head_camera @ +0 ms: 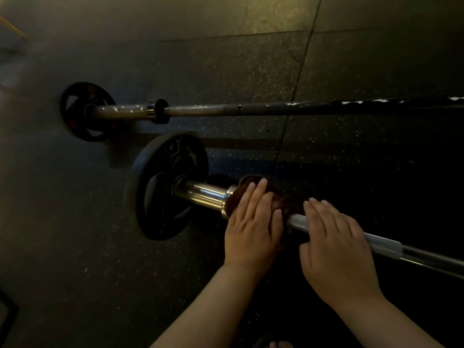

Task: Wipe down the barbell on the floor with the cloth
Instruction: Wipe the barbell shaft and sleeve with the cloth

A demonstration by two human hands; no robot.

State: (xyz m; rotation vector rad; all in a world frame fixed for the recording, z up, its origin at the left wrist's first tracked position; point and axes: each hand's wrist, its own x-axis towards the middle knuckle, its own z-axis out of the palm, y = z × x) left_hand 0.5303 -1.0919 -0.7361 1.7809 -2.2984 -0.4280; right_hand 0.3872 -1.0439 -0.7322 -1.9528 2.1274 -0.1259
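A steel barbell (384, 243) lies on the dark rubber floor, running from lower right to a shiny sleeve (200, 194) and a black weight plate (160, 187) at the centre left. A dark reddish-brown cloth (281, 202) is bunched round the shaft just beside the sleeve's collar. My left hand (253, 222) lies on top of the cloth with straight fingers pressing it onto the bar. My right hand (334, 244) rests over the bare shaft to the right of the cloth, fingers extended across the bar, thumb underneath at the near side.
A second, worn barbell (251, 109) with a smaller black plate (86, 111) lies parallel farther away. Floor-mat seams cross the speckled floor (226, 71). A toe shows at the bottom edge (281, 344).
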